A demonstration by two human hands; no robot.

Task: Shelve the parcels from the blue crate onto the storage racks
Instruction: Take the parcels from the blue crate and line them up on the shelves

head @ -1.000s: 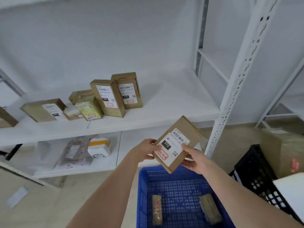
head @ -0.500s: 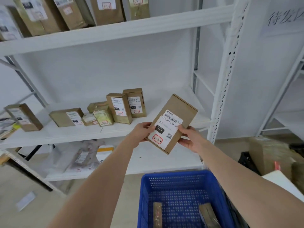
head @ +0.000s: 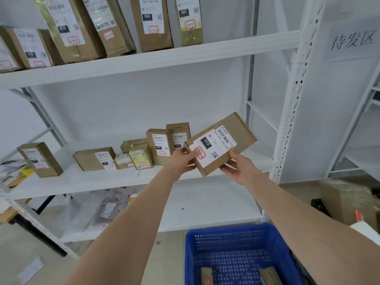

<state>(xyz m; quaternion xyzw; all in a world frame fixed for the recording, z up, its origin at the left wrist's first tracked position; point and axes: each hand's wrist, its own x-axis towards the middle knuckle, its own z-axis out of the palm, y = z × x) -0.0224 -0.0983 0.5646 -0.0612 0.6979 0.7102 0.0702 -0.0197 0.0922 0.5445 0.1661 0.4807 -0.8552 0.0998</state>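
A flat brown parcel (head: 236,130) with a white shipping label is held up in front of the middle shelf (head: 86,181), tilted. My left hand (head: 182,158) grips its lower left corner, thumb on the label. My right hand (head: 236,167) holds its lower right edge from beneath. The blue crate (head: 232,243) stands below, with two brown parcels (head: 206,275) lying on its floor at the frame's bottom edge.
Several labelled brown boxes (head: 159,146) stand on the middle shelf left of my hands. Taller parcels (head: 151,21) line the upper shelf (head: 164,56). A white rack post (head: 292,95) rises at the right. Bagged items (head: 109,208) lie on the bottom shelf. A cardboard box (head: 347,198) sits at far right.
Both hands have raised the parcel from just above the crate to the level of the middle shelf and turned it flatter. The view has tilted upward, showing the upper shelf.
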